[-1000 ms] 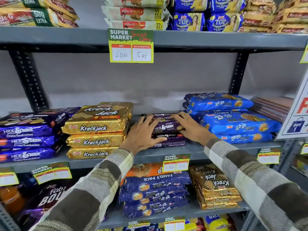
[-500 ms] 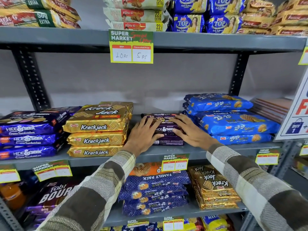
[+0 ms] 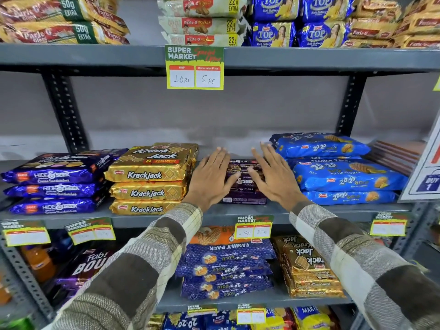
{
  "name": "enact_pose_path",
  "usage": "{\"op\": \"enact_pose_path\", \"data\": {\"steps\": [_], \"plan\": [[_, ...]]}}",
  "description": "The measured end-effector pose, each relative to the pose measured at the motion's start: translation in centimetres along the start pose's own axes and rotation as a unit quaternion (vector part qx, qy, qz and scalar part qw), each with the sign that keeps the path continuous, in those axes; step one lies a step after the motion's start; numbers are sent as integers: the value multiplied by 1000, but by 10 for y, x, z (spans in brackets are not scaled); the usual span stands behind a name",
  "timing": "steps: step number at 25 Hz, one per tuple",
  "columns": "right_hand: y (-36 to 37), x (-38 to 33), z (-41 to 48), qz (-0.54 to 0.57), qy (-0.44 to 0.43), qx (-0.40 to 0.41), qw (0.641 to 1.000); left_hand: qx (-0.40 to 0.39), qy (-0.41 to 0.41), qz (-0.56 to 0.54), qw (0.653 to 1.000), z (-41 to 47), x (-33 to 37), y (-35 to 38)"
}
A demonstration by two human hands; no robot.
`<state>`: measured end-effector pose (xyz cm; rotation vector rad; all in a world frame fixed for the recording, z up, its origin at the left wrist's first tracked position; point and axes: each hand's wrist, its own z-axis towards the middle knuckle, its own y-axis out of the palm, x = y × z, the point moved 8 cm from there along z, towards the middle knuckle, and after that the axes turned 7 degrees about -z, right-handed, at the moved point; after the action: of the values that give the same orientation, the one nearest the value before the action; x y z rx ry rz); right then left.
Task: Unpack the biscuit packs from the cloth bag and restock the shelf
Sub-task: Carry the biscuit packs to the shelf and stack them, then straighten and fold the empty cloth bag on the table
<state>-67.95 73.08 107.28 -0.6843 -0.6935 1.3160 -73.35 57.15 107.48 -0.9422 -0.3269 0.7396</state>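
Your left hand (image 3: pixel 212 179) and right hand (image 3: pixel 273 179) lie flat with fingers straight, gripping nothing, over both sides of the purple biscuit stack (image 3: pixel 242 197), which sits near the shelf's (image 3: pixel 333 211) front edge. The slot is tight, with three Krackjack packs (image 3: pixel 147 177) just left and three blue 20-20 packs (image 3: pixel 345 177) just right. There is open room above

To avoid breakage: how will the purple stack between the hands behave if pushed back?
The purple stack probably slides easily: glossy wrap, smooth shelf. Its packs may slip apart, being merely stacked. Likely stiff yet fragile: biscuits inside.
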Motion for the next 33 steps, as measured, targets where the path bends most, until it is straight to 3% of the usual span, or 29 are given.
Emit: {"op": "enact_pose_path", "data": {"steps": [6, 14, 23, 30, 33], "plan": [[-34, -48, 17, 102, 10, 130, 986, 141, -75, 65, 985, -9, -28, -69], [-45, -233, 27, 247, -115, 164, 948, 161, -201, 186, 948, -123, -134, -144], [-81, -500, 1, 339, -249, 165, 892, 123, -375, 297, 870, -350, -270, -257], [-93, -732, -98, 390, -356, 90, 844, 78, -504, 320, 799, -581, -336, -322], [-92, -817, -155, 410, -403, 41, 817, 61, -569, 325, 753, -686, -349, -343]]}}
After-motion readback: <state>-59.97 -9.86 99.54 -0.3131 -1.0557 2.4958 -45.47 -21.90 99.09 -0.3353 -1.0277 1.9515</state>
